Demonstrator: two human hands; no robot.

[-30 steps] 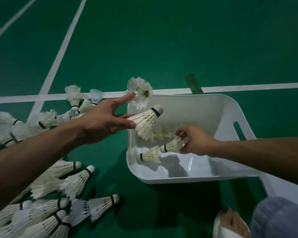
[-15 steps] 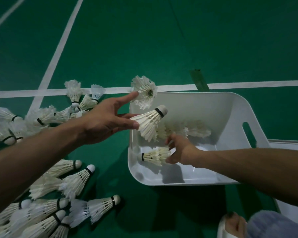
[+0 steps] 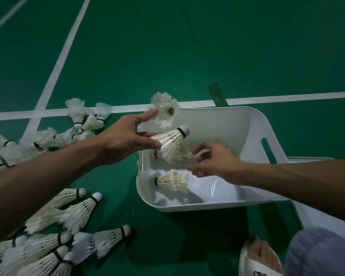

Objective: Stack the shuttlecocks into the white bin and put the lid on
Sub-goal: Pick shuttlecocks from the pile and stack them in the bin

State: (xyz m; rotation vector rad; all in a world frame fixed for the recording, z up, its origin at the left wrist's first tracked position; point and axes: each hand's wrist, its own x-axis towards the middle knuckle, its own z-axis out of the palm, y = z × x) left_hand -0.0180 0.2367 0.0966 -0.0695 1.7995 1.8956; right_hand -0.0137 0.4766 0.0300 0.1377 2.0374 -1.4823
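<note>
Over bin (image 3: 245,124) rim, left hand (image 3: 126,144) pinches a shuttlecock (image 3: 172,143); right hand (image 3: 215,162), fingers loose, hovers above two inside.

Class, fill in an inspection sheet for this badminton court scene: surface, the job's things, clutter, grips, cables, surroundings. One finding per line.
Surface: green court floor with white lines.
Job's things: white bin on the floor, a few shuttlecocks lying inside, one near its front wall; many loose shuttlecocks on the floor left of it; a flat white piece, possibly the lid, behind the right arm.
Clutter: nothing seen.
Grips: left hand holds a shuttlecock over the bin's left rim; right hand is inside the bin, blurred, grip unclear.
Cables: nothing seen.
Surroundings: sandalled foot and knee at bottom right.
</note>
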